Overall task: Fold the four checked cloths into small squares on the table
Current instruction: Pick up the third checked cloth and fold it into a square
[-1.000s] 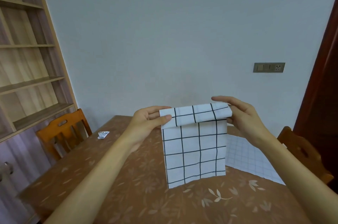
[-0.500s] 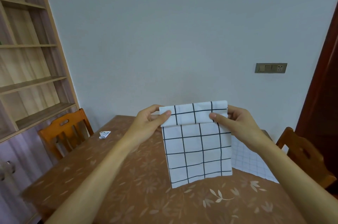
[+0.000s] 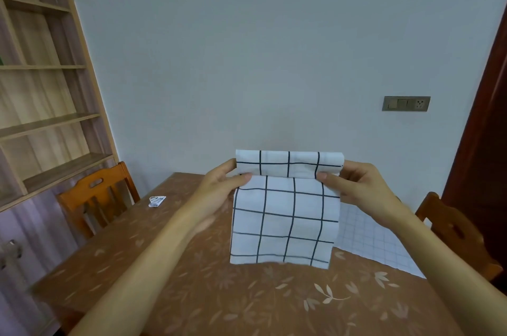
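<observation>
Home dining room — table [image 3: 192, 294], chairs [image 3: 96, 195]

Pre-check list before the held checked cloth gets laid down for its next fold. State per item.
1. Left hand pinching the cloth's top left corner: ok.
2. Right hand pinching the top right corner: ok.
3. Big-check cloth top edge folded over and level: ok.
4. Its bottom edge even: not ok, it slants slightly and sits at the table.
5. Landing spot free: cannot tell; the fine-check cloth lies flat just behind on the right.
6. Other two cloths located: cannot tell.
</observation>
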